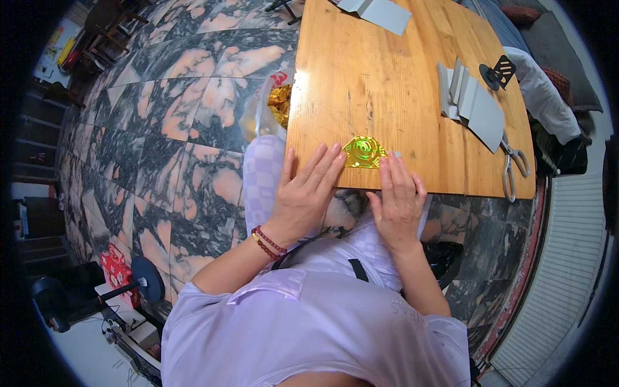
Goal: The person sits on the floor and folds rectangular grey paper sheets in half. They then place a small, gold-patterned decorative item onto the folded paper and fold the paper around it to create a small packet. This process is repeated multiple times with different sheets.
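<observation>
A piece of shiny gold holographic paper (363, 153) with cut or folded upper corners lies flat on the wooden table (358, 87), close to its near edge. My left hand (309, 184) rests flat on the table to the left of the paper, fingertips at its left side, a dark red bead bracelet on the wrist. My right hand (397, 193) touches the paper's right edge with its fingertips, the thumb over the table's edge. A small pale bit shows by the right fingertips. Whether the left fingertips press on the paper is hard to tell.
Folded grey card sheets (469, 104) lie on the table's right side, with metal scissors (511, 167) near the corner and a black slotted stand (498, 72) beyond. More grey card (379, 17) lies at the far end. A plastic bag (263, 113) with gold paper is left of the table.
</observation>
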A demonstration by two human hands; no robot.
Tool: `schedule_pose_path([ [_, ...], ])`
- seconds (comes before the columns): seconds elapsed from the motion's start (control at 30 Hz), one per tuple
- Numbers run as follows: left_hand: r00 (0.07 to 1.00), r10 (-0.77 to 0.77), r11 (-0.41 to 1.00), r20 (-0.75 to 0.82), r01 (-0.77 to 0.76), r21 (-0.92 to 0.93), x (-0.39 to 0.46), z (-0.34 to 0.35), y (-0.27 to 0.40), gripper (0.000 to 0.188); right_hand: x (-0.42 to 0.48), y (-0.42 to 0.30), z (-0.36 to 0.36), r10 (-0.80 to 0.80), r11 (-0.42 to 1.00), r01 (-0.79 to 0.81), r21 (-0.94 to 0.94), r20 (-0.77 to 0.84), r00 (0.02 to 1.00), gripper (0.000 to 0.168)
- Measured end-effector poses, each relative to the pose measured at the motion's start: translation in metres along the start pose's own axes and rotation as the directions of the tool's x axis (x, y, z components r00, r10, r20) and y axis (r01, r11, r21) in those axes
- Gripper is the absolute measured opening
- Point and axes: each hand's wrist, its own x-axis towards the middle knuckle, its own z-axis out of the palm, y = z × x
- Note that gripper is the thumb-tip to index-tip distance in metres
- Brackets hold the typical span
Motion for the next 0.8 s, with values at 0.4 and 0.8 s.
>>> schedule_pose_path([
  [0.4,0.947,0.184,0.972,-0.264,-0.215,-0.096,-0.004,-0.009,-0.011,0.025,-0.001,0.023,-0.026,-0.305,0.932,0.343,0.119,-0.254,0.918,0.036],
  [0.8,0.947,0.239,0.319,0.216,0.134,-0.938,0.026,-0.074,-0.045,0.024,0.031,0.039,-0.099,-0.19,0.425,-0.117,0.898,0.214,0.958,0.032],
])
